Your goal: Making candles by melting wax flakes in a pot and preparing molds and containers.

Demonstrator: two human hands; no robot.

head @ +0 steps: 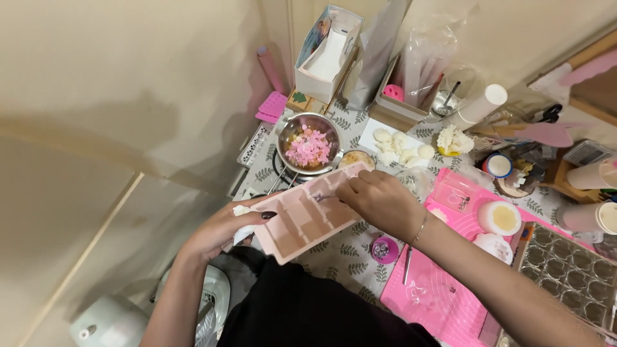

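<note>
Black clothing (308,315) of the person fills the near bottom of the view, and both forearms reach away from it toward a crowded table (340,254) with a leaf-pattern cover.

On the left, the left hand (228,228) grips the near left end of a pale pink tray mould (313,211). Its thumb, with a dark nail, lies on the top edge and the other fingers go under, so the hand is closed around the mould's end. It seems to lift that end and keep the mould steady, because the mould is tilted and its near corner hangs over the table edge. Something small and white is pressed between this hand and the mould; I cannot tell what it is.

The mould runs diagonally between the two hands, with long compartments that look mostly empty.

The right hand (379,199) rests over the far right part of the mould, fingers pinched narrow on a small thin tool (326,198) whose tip points into one compartment. I cannot tell what kind of tool it is.

Just beyond the mould stands a metal bowl (310,142) with pink and white pieces, close enough to reach easily. To its right lies a white sheet with pale lumps (400,148). Further right a pink mat (437,295) lies beside the right forearm, and a clear tray with many cells (572,276) lies at the right edge.
</note>
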